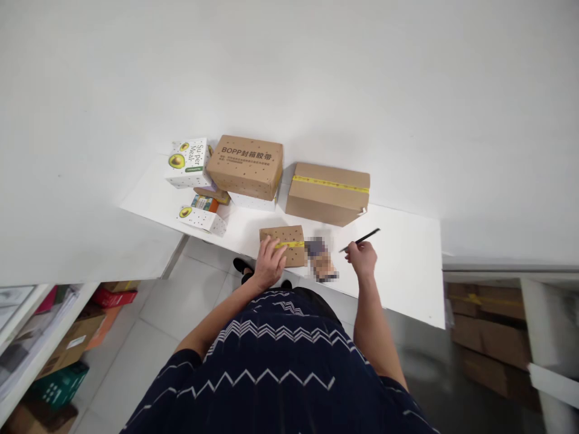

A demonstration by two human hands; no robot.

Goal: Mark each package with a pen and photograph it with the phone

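Observation:
A small brown cardboard box (295,255) with dark speckles and a yellow tape strip lies near the shelf's front edge. My left hand (270,262) rests over its left end, fingers spread on the top face. To the right, my right hand (363,259) is closed around a slim black pen (368,235), its lower tip pointing left and down just above or at the white surface. Between the box and the pen is a pixelated patch (322,259), whose content I cannot make out.
A narrow white shelf (407,253) runs along the wall. Behind stand a BOPP carton (246,164), a yellow-taped carton (328,193) and a white avocado-print box (190,163). A smaller avocado box (203,219) sits front left. Stacked cartons (491,337) fill a right-hand rack.

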